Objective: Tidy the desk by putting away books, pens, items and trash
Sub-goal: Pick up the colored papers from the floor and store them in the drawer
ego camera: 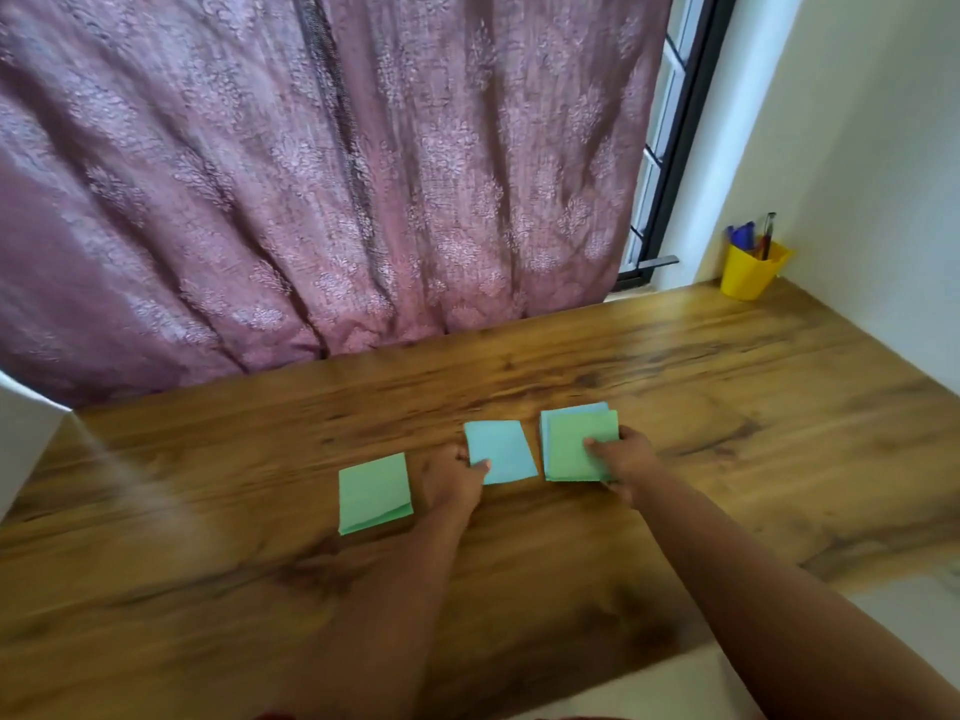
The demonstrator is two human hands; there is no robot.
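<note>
Here, both bare arms reach forward over the wooden surface (675,366), and each hand meets paper. The left hand (452,480) has its grip pinching the near left edge of a light blue sheet (501,452), thumb on top and the other fingers hidden beneath or behind; the sheet lies tilted, just beyond and to the right of that grip. The right hand (626,457) has its grip closed on a small stack of papers (576,444), thumb pressed on the green top sheet at its right edge, with pale blue sheets showing under it along the far and left sides. The stack sits directly left of the right grip, beside the light blue sheet but not touching it. A folded green sheet (375,493) lies flat just left of the left grip, apart from it. Well beyond the right grip, in the far corner against the wall, a yellow cup (750,275) holds pens (748,236). A mauve patterned curtain (311,174) hangs along the far edge of the surface.
</note>
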